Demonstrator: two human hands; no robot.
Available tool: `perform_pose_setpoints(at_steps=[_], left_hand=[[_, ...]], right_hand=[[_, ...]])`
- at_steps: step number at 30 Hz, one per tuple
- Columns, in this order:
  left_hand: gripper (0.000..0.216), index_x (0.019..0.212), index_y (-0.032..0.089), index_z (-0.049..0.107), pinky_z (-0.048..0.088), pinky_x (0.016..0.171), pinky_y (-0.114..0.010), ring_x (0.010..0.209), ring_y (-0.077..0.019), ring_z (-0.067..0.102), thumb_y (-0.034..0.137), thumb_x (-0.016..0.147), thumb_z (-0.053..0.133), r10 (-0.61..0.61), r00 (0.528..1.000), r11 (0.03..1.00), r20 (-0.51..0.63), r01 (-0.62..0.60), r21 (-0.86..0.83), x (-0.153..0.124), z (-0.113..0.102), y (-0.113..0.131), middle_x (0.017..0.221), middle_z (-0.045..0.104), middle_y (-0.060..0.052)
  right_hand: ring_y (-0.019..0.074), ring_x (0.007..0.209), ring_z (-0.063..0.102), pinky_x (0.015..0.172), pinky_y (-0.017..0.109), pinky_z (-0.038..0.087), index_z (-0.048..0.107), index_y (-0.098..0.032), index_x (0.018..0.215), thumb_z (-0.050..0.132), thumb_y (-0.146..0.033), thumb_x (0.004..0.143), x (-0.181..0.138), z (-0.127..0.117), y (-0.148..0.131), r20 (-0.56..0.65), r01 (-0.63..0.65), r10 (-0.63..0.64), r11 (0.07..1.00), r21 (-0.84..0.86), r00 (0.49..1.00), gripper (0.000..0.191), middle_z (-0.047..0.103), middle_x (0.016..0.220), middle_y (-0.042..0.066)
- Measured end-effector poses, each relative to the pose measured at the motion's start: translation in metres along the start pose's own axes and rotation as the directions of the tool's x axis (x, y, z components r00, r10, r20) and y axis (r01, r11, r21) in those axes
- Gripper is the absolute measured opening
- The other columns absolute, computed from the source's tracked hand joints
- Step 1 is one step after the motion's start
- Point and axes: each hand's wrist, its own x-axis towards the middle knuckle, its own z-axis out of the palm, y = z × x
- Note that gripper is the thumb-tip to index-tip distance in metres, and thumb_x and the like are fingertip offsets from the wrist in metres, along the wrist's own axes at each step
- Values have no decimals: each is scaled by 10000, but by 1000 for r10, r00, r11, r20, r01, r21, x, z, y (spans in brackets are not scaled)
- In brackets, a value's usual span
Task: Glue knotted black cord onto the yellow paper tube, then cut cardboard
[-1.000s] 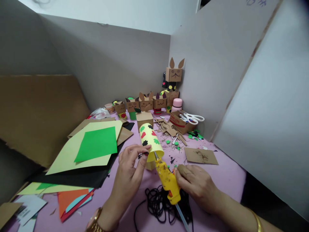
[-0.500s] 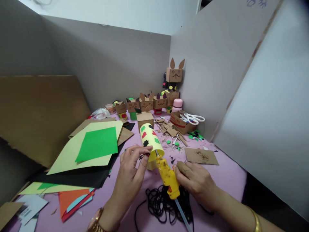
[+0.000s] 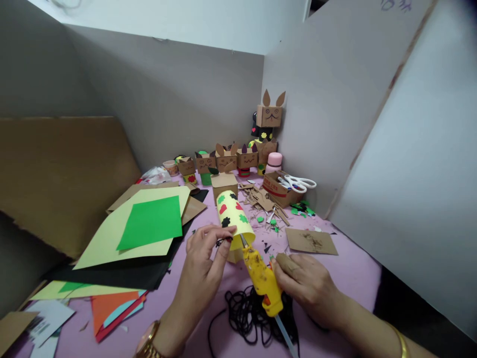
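A yellow hot glue gun [image 3: 263, 278] with a glue stick [image 3: 285, 336] out of its back is gripped by my right hand [image 3: 307, 281]. Its metal nozzle touches or is very near the open rim of a yellow paper tube [image 3: 231, 219] with red, green and black cutouts. My left hand [image 3: 206, 253] is closed, thumb and fingers pinching a short piece of black cord [image 3: 222, 241] beside that rim. Behind the tube, its far end meets a cardboard box head [image 3: 224, 183] with a dark leaf-shaped ear. Below the glue gun lies a tangled heap of black cord [image 3: 246, 318].
Several cardboard animal figures [image 3: 226, 161] line the back wall. White-handled scissors [image 3: 300, 184] rest in a small carton [image 3: 278, 189] beside a pink bottle [image 3: 275, 161]. Colored paper sheets [image 3: 151, 223] cover the left. Cardboard scraps [image 3: 261, 199] and a brown card [image 3: 312, 241] lie right.
My right hand and the glue gun have shifted slightly right and down. My left hand, still pinching the cord, has barely moved.
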Motion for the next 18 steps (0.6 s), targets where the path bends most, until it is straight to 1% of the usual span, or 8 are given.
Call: perform_pose_setpoints(at_steps=[3, 5, 6, 8, 10, 12, 15, 18], left_hand=[[124, 933, 256, 568, 370, 920, -424, 1059, -216, 494, 232, 867, 466, -2, 999, 1000, -35, 2, -16, -2, -2, 1, 1082, 638, -32], [107, 898, 251, 593, 386, 905, -404, 1021, -212, 516, 238, 849, 499, -28, 996, 999, -83, 25, -47, -5, -3, 5, 1019, 647, -29], [98, 877, 249, 609, 404, 881, -392, 982, -211, 535, 249, 836, 521, -61, 993, 995, -99, 54, -78, -7, -4, 8, 969, 654, -26], [99, 845, 242, 641, 445, 809, -367, 884, -208, 574, 286, 807, 560, -191, 978, 966, -81, 173, -191, -12, -3, 14, 877, 665, -23], [132, 830, 229, 663, 475, 741, -350, 810, -205, 603, 326, 777, 592, -363, 932, 871, 13, 344, -351, -16, 1, 20, 823, 682, -22], [150, 829, 215, 674, 487, 735, -342, 791, -201, 623, 330, 753, 615, -490, 862, 721, 130, 484, -495, -19, 7, 26, 812, 702, -22], [128, 815, 196, 675, 477, 764, -317, 805, -183, 630, 283, 730, 635, -575, 784, 525, 232, 572, -630, -20, 16, 29, 795, 720, -22], [134, 811, 188, 678, 450, 656, -258, 722, -144, 600, 263, 701, 662, -642, 714, 384, 279, 614, -690, -20, 21, 28, 779, 715, -23]], right_hand=[[179, 690, 603, 610, 306, 440, 604, -127, 978, 349, -94, 911, -9, -3, 4, -18, -10, 10, 1000, 13, 1000, 265, 705, 876, 114], [199, 740, 615, 632, 316, 458, 593, -114, 1010, 362, -104, 905, -21, -3, 12, -15, -50, 50, 999, -16, 999, 254, 701, 916, 136], [215, 777, 620, 647, 323, 467, 589, -108, 1019, 370, -115, 901, -29, -2, 18, -14, -82, 81, 995, -51, 997, 248, 696, 929, 148], [237, 838, 624, 672, 336, 486, 589, -110, 1025, 370, -147, 899, -44, 1, 32, 28, -145, 150, 981, -130, 988, 256, 688, 941, 159], [231, 782, 633, 626, 328, 497, 597, -120, 991, 372, -141, 884, -56, 5, 46, 123, -208, 232, 962, -177, 965, 250, 684, 914, 151], [224, 737, 631, 586, 317, 505, 594, -132, 972, 427, -110, 844, -64, 9, 57, 251, -289, 330, 939, -188, 910, 212, 673, 904, 134], [242, 861, 616, 624, 319, 527, 586, -156, 959, 528, -97, 783, -66, 14, 67, 380, -425, 452, 892, -157, 807, 195, 640, 994, 130], [261, 979, 576, 690, 338, 532, 583, -164, 991, 555, -128, 780, -66, 17, 72, 439, -524, 502, 848, -81, 745, 216, 611, 1054, 140]])
